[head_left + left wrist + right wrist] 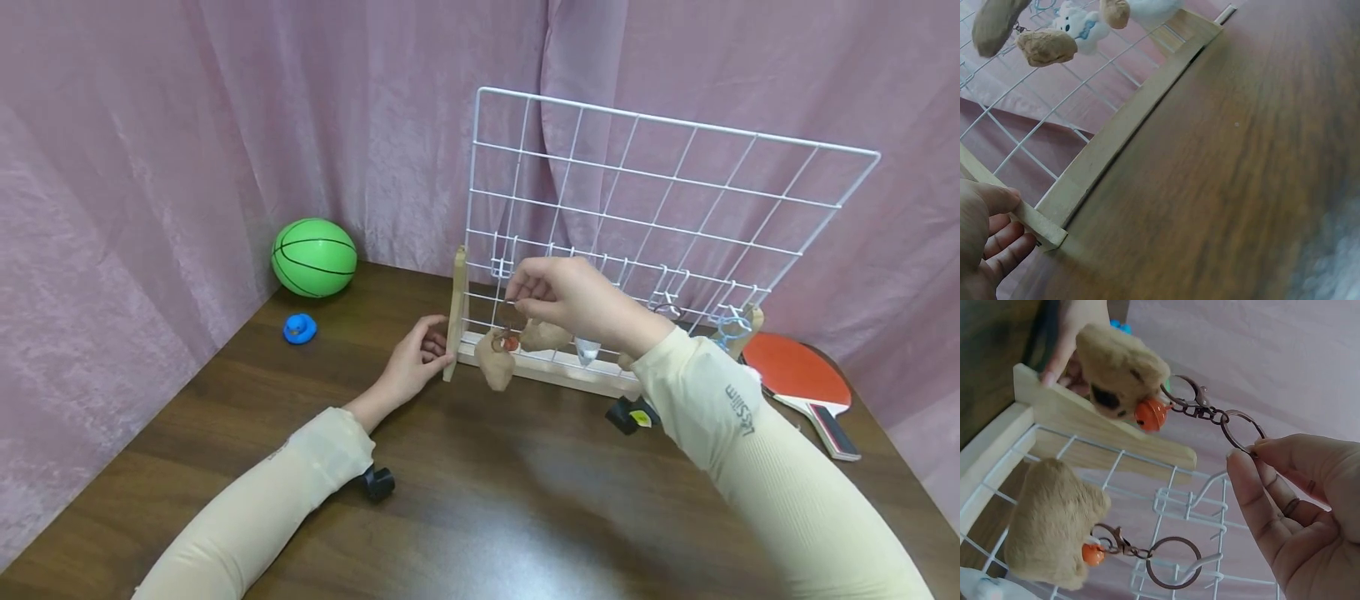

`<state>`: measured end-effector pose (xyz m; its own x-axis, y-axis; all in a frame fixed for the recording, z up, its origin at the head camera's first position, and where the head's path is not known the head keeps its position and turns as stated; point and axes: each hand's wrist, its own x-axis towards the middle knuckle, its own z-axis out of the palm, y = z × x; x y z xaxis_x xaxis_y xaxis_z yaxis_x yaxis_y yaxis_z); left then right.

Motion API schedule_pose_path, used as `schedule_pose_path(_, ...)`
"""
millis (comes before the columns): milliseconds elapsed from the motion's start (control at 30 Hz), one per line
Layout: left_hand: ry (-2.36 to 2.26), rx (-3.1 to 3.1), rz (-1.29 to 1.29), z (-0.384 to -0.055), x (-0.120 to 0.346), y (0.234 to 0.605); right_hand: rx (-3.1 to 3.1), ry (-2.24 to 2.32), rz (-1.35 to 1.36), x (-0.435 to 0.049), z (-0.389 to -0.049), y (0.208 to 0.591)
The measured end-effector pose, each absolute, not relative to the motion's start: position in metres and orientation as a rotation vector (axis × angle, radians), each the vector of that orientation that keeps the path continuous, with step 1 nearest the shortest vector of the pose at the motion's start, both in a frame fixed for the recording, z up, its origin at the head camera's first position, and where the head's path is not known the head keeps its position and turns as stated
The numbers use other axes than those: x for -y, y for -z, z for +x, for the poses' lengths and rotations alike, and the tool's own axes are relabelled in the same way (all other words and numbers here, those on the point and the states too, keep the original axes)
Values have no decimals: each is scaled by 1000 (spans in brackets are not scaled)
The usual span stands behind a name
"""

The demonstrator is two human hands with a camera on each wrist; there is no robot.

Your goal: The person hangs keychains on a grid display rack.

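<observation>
My right hand (573, 300) pinches the metal ring of a brown plush keychain (1116, 369) between thumb and fingers. The plush hangs from its chain with an orange bell (1151, 415), in front of a white wire grid rack (633, 114). A second brown plush keychain (1054, 525) hangs by its ring on a white double hook (1191, 503) of the rack. My left hand (411, 362) grips the wooden side piece (1038, 226) at the rack's left end, thumb on one face and fingers on the other. Farther along hangs a white bear plush (1085, 30).
A green ball (313, 258) and a blue rubber duck (299, 328) sit at the back left of the wooden table (420, 517). A red table tennis paddle (798, 371) lies to the right. Pink curtains (420, 125) hang behind the rack.
</observation>
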<state>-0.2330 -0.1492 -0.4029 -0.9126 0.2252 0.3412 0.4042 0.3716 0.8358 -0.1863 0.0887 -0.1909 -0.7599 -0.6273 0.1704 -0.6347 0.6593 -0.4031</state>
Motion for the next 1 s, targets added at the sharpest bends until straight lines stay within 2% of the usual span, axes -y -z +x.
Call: schedule_pose_path(1000,1578,2449,-571,-234,149,405,2896,-603,954,-70,-230,194)
